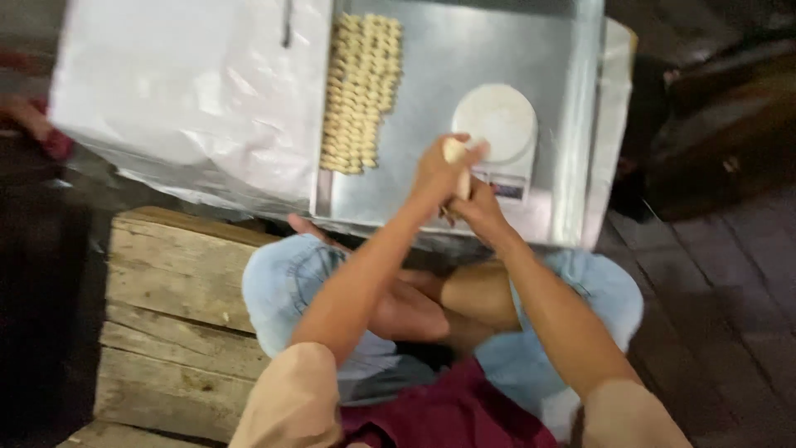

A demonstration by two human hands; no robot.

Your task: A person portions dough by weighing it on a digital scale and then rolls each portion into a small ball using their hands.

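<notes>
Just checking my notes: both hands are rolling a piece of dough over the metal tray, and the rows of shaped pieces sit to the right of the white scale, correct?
Not quite. In the head view the rows of shaped pieces lie left of the white scale. Both hands do hold the dough over the metal tray.

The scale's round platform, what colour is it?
White, on the scale's round platform, seen in the head view.

Dough piece [454,153]: pale cream, smooth, roughly oblong lump, blurred in outline, largely covered by the palms pressed around it. Position: held upright-to-tilted above the metal tray, just in front of the round white scale platform; only its rounded upper end shows.
</notes>
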